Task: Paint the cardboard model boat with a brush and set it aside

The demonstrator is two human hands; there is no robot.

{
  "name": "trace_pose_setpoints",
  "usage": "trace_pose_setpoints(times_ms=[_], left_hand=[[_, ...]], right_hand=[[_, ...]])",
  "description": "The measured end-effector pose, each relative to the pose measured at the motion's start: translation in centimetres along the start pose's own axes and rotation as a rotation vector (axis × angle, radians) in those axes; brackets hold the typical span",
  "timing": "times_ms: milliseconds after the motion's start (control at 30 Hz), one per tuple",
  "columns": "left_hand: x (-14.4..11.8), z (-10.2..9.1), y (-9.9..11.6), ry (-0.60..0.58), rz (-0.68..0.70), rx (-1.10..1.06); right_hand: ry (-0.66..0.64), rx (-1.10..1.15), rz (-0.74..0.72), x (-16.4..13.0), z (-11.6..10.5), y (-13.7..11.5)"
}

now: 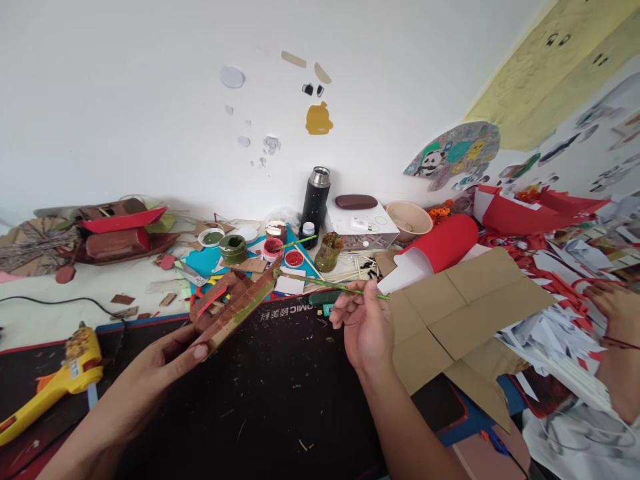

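Fingers (350,308) pinch brush (330,285), tip touching cardboard model (233,307)

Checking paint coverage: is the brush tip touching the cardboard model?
Touching. The head view shows the brush in the right hand with its tip on the top edge of the cardboard model.

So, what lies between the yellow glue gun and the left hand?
In the head view, only the black mat lies between the glue gun and the left hand; that stretch is bare, apart from small scraps.
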State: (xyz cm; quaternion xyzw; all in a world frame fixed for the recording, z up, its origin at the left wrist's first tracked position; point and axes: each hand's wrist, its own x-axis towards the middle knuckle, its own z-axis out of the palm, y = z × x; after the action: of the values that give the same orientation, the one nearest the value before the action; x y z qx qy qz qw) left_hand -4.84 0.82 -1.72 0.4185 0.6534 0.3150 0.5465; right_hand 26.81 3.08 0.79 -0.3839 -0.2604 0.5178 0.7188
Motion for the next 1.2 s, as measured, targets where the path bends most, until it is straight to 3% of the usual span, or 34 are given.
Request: trace_pose_setpoints(times_ms=[167, 433, 633, 800, 1000, 1200], left_hand=[[0.0, -0.1, -0.1, 0.000, 0.009, -0.007], [0.0, 0.1, 0.2, 0.009, 0.003, -0.020], [-0.2, 0.3, 0.5, 0.023, -0.004, -0.020], [-0.1, 0.5, 0.6, 0.035, -0.014, -0.009], [0.0, 0.3, 0.3, 0.031, 0.012, 0.024], [0.0, 0.1, 0.0, -0.008, 0.041, 0.056]], right_hand=[[0.038, 0.015, -0.034, 0.3, -0.3, 0.1], [-0.078, -0.023, 0.020, -1.1, -0.4, 0.5], [-0.027, 0.012, -0.014, -1.0, -0.4, 0.3], [-0.079, -0.003, 0.037, -1.4, -0.3, 0.6], [-0.010, 0.004, 0.016, -1.1, -0.5, 0.4], [-0.053, -0.009, 0.043, -1.0, -0.4, 0.5]])
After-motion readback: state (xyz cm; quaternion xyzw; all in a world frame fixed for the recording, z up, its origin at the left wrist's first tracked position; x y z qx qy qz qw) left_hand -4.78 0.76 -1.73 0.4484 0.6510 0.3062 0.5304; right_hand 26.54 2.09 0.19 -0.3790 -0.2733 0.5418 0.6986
